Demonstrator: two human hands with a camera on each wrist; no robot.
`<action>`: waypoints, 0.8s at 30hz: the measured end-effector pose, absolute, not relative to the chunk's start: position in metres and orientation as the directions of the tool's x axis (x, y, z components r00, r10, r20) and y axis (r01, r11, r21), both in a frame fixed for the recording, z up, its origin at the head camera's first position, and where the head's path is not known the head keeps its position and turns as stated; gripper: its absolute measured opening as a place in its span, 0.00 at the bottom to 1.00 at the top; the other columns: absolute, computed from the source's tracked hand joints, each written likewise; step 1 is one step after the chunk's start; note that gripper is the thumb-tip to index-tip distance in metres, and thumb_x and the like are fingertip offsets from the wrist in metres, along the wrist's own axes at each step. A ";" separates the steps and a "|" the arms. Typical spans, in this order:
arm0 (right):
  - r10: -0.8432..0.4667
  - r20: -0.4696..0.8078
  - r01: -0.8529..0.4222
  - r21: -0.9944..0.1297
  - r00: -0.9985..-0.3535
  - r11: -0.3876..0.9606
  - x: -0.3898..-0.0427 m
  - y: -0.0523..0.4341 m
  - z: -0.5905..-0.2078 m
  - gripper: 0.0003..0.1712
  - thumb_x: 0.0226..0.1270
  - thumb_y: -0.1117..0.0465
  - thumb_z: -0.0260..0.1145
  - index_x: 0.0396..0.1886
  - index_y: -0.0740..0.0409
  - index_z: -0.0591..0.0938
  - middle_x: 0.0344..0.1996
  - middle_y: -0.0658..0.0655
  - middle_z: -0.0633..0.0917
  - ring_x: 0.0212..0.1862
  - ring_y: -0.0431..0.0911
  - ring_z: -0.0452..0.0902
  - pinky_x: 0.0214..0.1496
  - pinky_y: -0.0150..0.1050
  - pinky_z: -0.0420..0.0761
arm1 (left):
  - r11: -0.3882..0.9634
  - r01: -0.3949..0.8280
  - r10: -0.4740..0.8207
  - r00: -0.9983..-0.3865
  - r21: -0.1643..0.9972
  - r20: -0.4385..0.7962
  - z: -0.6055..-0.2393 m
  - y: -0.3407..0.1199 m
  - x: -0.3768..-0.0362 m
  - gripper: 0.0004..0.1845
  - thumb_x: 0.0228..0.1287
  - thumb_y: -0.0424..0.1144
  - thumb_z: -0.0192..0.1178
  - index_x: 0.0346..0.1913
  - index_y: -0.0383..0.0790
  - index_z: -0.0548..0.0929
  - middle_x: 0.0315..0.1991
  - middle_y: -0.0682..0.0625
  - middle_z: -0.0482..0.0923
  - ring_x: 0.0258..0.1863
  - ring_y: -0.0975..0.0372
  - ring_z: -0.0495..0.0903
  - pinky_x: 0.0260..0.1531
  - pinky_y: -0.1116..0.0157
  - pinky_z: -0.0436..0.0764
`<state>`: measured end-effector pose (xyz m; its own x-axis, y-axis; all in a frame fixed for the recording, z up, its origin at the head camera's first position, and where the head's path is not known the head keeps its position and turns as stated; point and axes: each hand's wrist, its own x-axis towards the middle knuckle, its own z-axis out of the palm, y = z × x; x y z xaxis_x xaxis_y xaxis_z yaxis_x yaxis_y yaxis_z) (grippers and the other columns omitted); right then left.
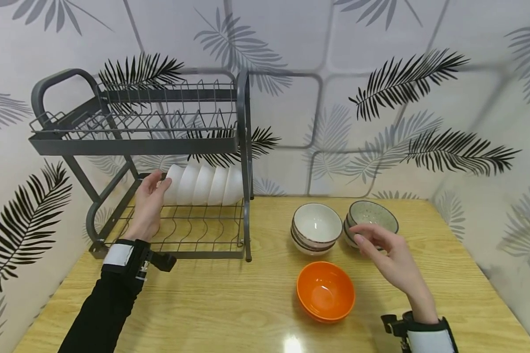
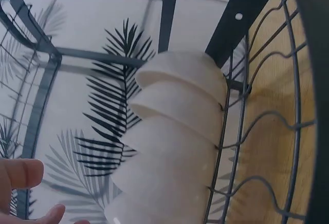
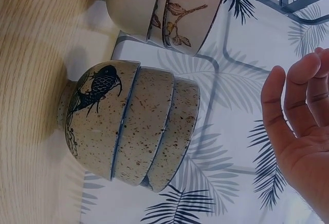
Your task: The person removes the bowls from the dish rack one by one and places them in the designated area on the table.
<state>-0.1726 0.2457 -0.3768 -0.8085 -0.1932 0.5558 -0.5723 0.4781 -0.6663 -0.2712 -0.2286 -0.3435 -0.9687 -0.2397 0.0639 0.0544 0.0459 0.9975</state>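
Several white bowls (image 1: 203, 185) stand on edge in a row on the lower tier of a dark dish rack (image 1: 159, 145). My left hand (image 1: 150, 203) is at the left end of that row, thumb and fingertips beside the outermost bowl. In the left wrist view its fingers (image 2: 23, 175) are relaxed, with no bowl between them. On the right, my right hand (image 1: 390, 255) hovers by a stack of speckled bowls (image 1: 375, 215) with dark rims. The right wrist view shows the loosely bent fingers (image 3: 275, 98) apart from this three-bowl stack, whose lowest bowl bears a fish drawing.
A stack of cream bowls (image 1: 318, 223) with brown rims stands left of the speckled ones. Nearer me on the wooden table (image 1: 229, 299) are orange bowls (image 1: 326, 291), nested. The rack's upper wire tier (image 1: 159, 120) overhangs the white bowls. Leaf-patterned wall covering (image 1: 287, 113) rises behind.
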 end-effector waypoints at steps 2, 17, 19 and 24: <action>-0.195 0.564 -0.581 -0.663 -0.802 0.472 -0.172 0.246 -0.376 0.13 0.68 0.76 0.62 0.48 0.64 0.84 0.29 0.35 0.84 0.27 0.33 0.78 0.35 0.25 0.80 | 0.046 0.021 -0.267 -0.963 0.999 0.033 -0.345 -0.232 -0.277 0.34 0.80 0.43 0.46 0.81 0.41 0.48 0.83 0.47 0.40 0.84 0.57 0.37 0.83 0.58 0.46; -0.206 0.583 -0.606 -0.660 -0.786 0.444 -0.171 0.247 -0.375 0.13 0.67 0.77 0.62 0.49 0.65 0.83 0.25 0.38 0.80 0.27 0.34 0.76 0.35 0.24 0.79 | 0.238 -0.061 -0.258 -0.966 0.969 0.002 -0.355 -0.244 -0.304 0.34 0.80 0.44 0.45 0.79 0.30 0.51 0.77 0.32 0.55 0.76 0.44 0.58 0.77 0.50 0.62; -0.205 0.581 -0.604 -0.660 -0.787 0.446 -0.171 0.247 -0.375 0.13 0.68 0.77 0.62 0.49 0.64 0.83 0.25 0.38 0.80 0.27 0.35 0.76 0.35 0.24 0.79 | 0.285 -0.051 -0.236 -0.972 0.957 0.018 -0.357 -0.244 -0.307 0.33 0.80 0.44 0.44 0.78 0.28 0.52 0.75 0.29 0.57 0.75 0.42 0.60 0.75 0.48 0.64; -0.193 0.569 -0.586 -0.669 -0.799 0.457 -0.170 0.248 -0.374 0.12 0.68 0.76 0.62 0.49 0.65 0.83 0.24 0.39 0.80 0.27 0.36 0.77 0.35 0.26 0.80 | 0.370 -0.042 -0.213 -0.976 0.928 0.040 -0.362 -0.245 -0.311 0.30 0.81 0.42 0.41 0.75 0.24 0.57 0.72 0.25 0.61 0.72 0.38 0.64 0.73 0.45 0.67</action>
<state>-0.1703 0.2477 -0.3743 -0.7994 -0.1931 0.5690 -0.5864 0.4572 -0.6686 -0.3110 -0.2451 -0.3616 -0.9762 -0.2132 0.0402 -0.0425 0.3697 0.9282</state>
